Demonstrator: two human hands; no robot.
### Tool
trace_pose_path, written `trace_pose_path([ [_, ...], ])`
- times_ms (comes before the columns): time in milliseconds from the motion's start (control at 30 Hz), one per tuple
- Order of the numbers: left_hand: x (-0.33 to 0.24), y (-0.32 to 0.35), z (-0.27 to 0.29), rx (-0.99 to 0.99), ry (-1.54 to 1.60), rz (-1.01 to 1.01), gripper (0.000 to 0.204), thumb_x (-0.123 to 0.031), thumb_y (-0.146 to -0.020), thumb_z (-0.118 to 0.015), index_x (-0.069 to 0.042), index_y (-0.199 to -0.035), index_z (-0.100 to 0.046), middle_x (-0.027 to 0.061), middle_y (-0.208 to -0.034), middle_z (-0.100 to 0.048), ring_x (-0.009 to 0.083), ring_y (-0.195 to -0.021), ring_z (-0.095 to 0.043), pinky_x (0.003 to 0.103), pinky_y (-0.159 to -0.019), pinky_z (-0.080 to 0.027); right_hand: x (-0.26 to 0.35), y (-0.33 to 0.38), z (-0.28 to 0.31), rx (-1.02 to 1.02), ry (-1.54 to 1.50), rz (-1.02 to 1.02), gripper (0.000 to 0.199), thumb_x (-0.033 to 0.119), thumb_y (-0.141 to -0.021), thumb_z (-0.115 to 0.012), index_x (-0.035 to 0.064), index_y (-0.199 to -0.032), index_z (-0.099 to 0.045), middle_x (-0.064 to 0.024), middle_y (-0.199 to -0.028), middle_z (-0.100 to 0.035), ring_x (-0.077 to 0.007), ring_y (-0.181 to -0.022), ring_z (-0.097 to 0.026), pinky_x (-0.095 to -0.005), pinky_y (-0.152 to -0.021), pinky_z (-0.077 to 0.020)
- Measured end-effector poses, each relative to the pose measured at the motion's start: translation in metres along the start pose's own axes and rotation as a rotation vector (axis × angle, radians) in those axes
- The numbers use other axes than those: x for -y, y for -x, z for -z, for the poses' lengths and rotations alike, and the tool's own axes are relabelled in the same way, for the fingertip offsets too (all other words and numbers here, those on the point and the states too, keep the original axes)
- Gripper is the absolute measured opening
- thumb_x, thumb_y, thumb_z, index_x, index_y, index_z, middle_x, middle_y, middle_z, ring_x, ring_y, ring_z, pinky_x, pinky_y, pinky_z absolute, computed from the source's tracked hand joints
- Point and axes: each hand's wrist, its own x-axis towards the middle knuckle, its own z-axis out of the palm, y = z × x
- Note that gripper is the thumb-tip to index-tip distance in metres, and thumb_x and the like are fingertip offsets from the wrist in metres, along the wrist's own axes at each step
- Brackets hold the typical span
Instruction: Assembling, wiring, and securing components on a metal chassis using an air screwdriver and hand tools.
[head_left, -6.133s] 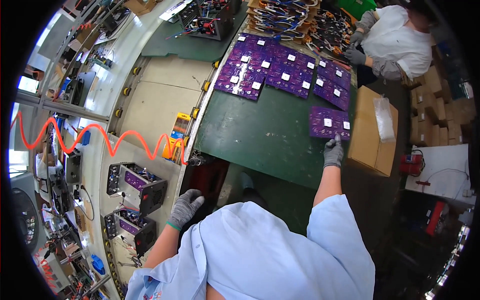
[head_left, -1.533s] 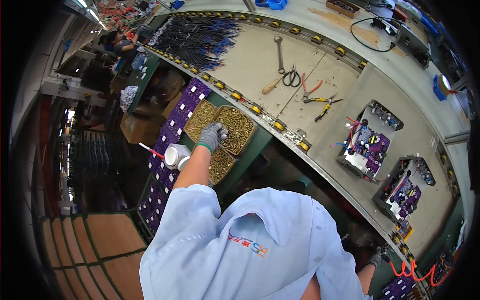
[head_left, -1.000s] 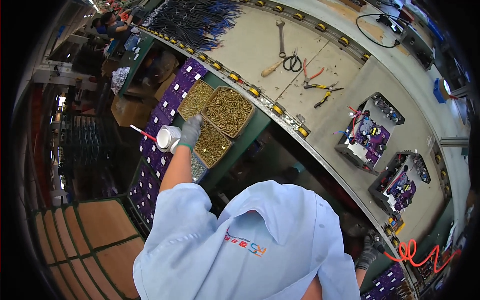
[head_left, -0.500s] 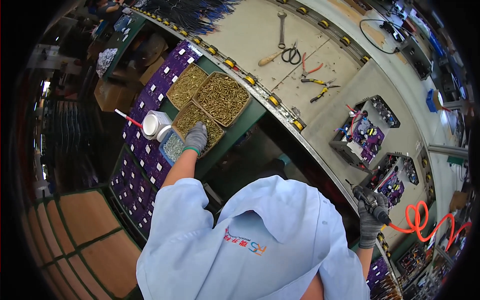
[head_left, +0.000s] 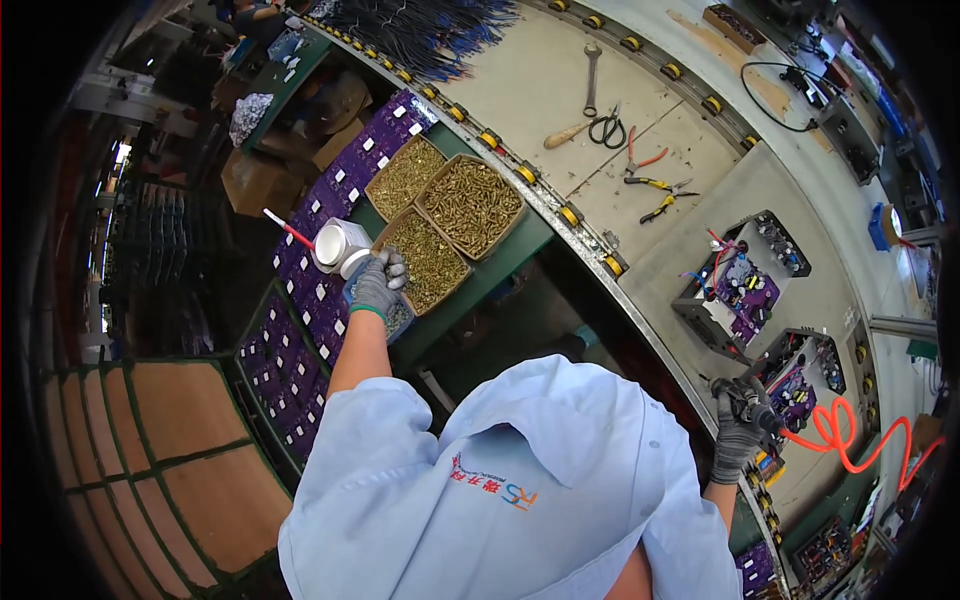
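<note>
My left hand [head_left: 378, 285], in a grey knit glove, hovers over a blue bin [head_left: 402, 318] of small silvery hardware, largely covering it. Its fingers are curled together; anything inside them is too small or hidden to make out. Just beyond is a cardboard box [head_left: 428, 262] of small brass-coloured screws, with two more such boxes [head_left: 472, 208] behind it. A white tub [head_left: 338, 243] stands beside the bin. At the right, my gloved right hand [head_left: 738, 430] grips a black air screwdriver [head_left: 760, 412] fed by an orange coiled hose [head_left: 835, 432]. Near it sits an opened metal casing [head_left: 795, 385] with circuitry.
Another open casing [head_left: 735, 295] stands farther along the bench. A wrench [head_left: 592, 80], scissors [head_left: 607, 130], red-handled pliers [head_left: 643, 155] and yellow-black pliers [head_left: 660, 200] lie beyond the roller rail [head_left: 570, 213]. Purple circuit boards [head_left: 300, 290] fill the left side.
My left hand has lifted out of the near box of brass screws and shifted left over the blue bin, fingers now curled. My right hand still holds the screwdriver, which has turned slightly.
</note>
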Motion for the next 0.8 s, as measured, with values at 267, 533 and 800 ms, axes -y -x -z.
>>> trace_pose_path([
  [267, 0.012, 0.037, -0.139, 0.450, -0.077, 0.031, 0.019, -0.022, -0.097, -0.063, -0.007, -0.109, -0.062, 0.0027, -0.086, -0.064, 0.0087, -0.059, -0.052, 0.020, -0.040, -0.039, -0.036, -0.011, -0.016, 0.204, 0.018, 0.281, 0.061, 0.007, -0.078, -0.079, 0.0048, -0.130, -0.047, -0.0056, -0.113, -0.061, -0.0140, -0.098, -0.061, -0.0301, -0.092, -0.0507],
  [533, 0.101, 0.110, -0.356, 0.993, -0.532, 0.337, 0.027, -0.020, -0.095, -0.062, 0.001, -0.111, -0.062, 0.0011, -0.075, -0.051, 0.0073, -0.055, -0.044, 0.021, -0.045, -0.036, 0.103, -0.026, 0.024, 0.212, -0.617, -0.048, 0.036, 0.003, -0.078, -0.077, 0.0029, -0.109, -0.059, -0.0072, -0.106, -0.064, -0.0139, -0.087, -0.063, -0.0281, -0.085, -0.0532],
  [800, 0.190, 0.115, -0.430, 1.257, -0.493, 0.637, 0.037, -0.022, -0.097, -0.061, 0.004, -0.124, -0.059, 0.0104, -0.097, -0.067, 0.0133, -0.077, -0.065, 0.024, -0.058, -0.051, 0.191, -0.080, 0.022, -0.149, -1.088, 0.258, 0.038, 0.007, -0.079, -0.075, 0.0091, -0.114, -0.062, -0.0103, -0.109, -0.061, -0.0235, -0.099, -0.061, -0.0468, -0.092, -0.0531],
])
